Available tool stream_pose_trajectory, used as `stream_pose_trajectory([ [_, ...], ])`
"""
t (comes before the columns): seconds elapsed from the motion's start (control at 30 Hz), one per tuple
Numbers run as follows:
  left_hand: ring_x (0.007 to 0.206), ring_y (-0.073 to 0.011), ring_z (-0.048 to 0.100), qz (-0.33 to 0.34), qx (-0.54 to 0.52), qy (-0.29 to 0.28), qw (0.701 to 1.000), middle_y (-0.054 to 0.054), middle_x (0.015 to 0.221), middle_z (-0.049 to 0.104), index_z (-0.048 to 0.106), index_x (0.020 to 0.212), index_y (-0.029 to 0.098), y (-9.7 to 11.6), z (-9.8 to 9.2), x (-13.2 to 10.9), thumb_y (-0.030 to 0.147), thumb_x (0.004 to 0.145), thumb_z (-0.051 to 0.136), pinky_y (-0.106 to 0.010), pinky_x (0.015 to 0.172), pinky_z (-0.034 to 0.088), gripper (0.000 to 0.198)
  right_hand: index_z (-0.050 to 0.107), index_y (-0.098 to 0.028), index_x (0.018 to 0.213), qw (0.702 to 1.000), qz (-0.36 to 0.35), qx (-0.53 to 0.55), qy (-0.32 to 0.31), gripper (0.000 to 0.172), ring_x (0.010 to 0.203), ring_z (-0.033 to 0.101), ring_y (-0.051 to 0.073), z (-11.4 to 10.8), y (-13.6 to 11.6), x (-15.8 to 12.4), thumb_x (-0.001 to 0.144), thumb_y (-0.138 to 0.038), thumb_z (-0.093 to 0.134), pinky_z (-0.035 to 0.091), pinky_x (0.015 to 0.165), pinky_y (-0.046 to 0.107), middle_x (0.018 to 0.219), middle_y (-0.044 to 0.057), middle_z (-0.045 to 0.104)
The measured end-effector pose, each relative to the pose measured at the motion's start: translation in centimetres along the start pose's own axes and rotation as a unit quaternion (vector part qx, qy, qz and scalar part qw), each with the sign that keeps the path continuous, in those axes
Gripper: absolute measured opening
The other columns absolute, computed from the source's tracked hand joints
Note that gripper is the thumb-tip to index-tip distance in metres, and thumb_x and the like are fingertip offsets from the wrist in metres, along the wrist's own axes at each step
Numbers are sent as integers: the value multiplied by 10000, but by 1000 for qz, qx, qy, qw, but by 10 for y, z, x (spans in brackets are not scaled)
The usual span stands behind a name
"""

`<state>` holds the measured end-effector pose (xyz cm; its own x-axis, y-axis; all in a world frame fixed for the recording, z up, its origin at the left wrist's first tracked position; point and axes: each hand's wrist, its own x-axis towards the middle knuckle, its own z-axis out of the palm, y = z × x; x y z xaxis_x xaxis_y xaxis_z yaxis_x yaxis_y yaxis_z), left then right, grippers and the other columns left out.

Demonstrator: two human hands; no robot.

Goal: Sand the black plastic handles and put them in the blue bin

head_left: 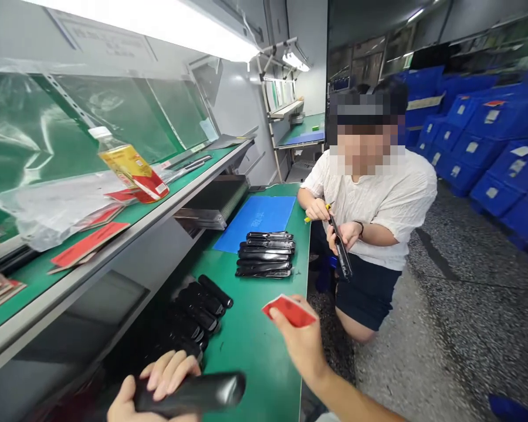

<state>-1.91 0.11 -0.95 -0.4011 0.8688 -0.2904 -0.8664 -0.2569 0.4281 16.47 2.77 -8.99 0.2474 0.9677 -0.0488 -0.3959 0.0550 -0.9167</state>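
Observation:
My left hand (169,375) is wrapped round a long, glossy black plastic handle-like part (217,390), slightly blurred, at the bottom of the view. In my right hand (305,337) a small piece of red sandpaper-like sheet (293,310) is pinched between thumb and fingers, above the bench's right edge. Several similar black parts (202,308) lie in a row under the shelf, beyond my left hand. Farther off, a stack of black parts (266,255) rests on the green bench top (264,363), partly on a blue sheet (264,214).
A co-worker (369,193) sits across the bench corner, holding a black part (343,255) and a yellow-handled tool (310,218). On the shelf (158,211) at left stand a drink bottle (134,170) and red sheets (90,243). Blue crates (484,146) are stacked at the right.

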Motion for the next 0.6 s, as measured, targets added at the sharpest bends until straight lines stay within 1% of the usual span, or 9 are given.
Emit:
stream_pose_trajectory([
  [0.03, 438, -60, 404, -58, -34, 1, 998, 82, 608, 380, 349, 782, 223, 3, 0, 2, 91, 782, 443, -175, 437, 440, 162, 650, -199, 753, 1000, 12, 2, 27, 252, 608, 585, 147, -5, 4, 7, 733, -391, 812, 500, 585, 270, 676, -14, 672],
  [0.07, 465, -56, 434, -106, -63, -4, 992, 72, 645, 416, 395, 841, 208, 6, -1, 5, 111, 853, 429, -163, 446, 450, 104, 658, -193, 737, 999, 20, 4, 35, 259, 609, 588, 149, -11, 8, 12, 711, -384, 830, 507, 602, 278, 671, -14, 675],
  [0.1, 510, -62, 481, -120, -86, -10, 989, 54, 687, 458, 441, 913, 189, 7, -2, 7, 164, 917, 421, -165, 469, 475, 33, 669, -186, 729, 999, 34, 9, 26, 263, 612, 594, 152, -16, 11, 15, 690, -375, 847, 514, 615, 286, 671, -12, 680],
  [0.2, 670, -98, 599, -74, -94, -29, 992, 5, 776, 561, 528, 1129, 167, 2, -7, 14, 360, 998, 418, -193, 564, 550, 258, 705, -170, 807, 994, 96, 37, -20, 299, 671, 644, 173, -26, 15, 11, 659, -367, 873, 541, 673, 311, 748, 10, 722],
  [0.33, 458, -22, 517, -104, -3, 6, 995, 59, 665, 559, 534, 1270, 175, -10, -11, 14, 358, 1011, 424, -88, 399, 436, 336, 686, -188, 1010, 976, 179, 84, -87, 362, 854, 696, 213, -25, 8, -3, 743, -393, 821, 564, 812, 366, 968, 51, 750],
  [0.43, 427, -4, 501, -82, 61, 23, 995, 69, 684, 569, 527, 1322, 211, -16, -7, 8, 347, 1001, 457, -80, 375, 420, 356, 662, -203, 1090, 956, 235, 125, -122, 383, 951, 696, 233, -18, 1, -10, 784, -395, 789, 567, 859, 378, 1058, 69, 738],
  [0.5, 421, -5, 498, -73, 80, 28, 994, 69, 689, 570, 526, 1331, 212, -18, -4, 5, 353, 1002, 452, -87, 367, 418, 366, 599, -240, 1239, 943, 267, 149, -133, 497, 981, 692, 235, -14, -3, -14, 799, -393, 773, 579, 854, 377, 1130, 68, 717],
  [0.57, 415, -7, 494, -74, 89, 34, 993, 70, 687, 568, 530, 1326, 209, -19, -2, 4, 361, 1002, 446, -96, 356, 409, 367, 430, -313, 1422, 938, 283, 156, -126, 717, 938, 702, 216, -9, -7, -18, 798, -383, 775, 599, 801, 361, 1156, 48, 703],
  [0.6, 416, -8, 493, -71, 93, 38, 992, 70, 688, 566, 535, 1320, 208, -18, -1, 4, 363, 1000, 451, -98, 355, 406, 366, 322, -357, 1483, 938, 284, 154, -124, 818, 880, 707, 199, -8, -8, -20, 801, -376, 774, 606, 755, 344, 1124, 31, 708],
])
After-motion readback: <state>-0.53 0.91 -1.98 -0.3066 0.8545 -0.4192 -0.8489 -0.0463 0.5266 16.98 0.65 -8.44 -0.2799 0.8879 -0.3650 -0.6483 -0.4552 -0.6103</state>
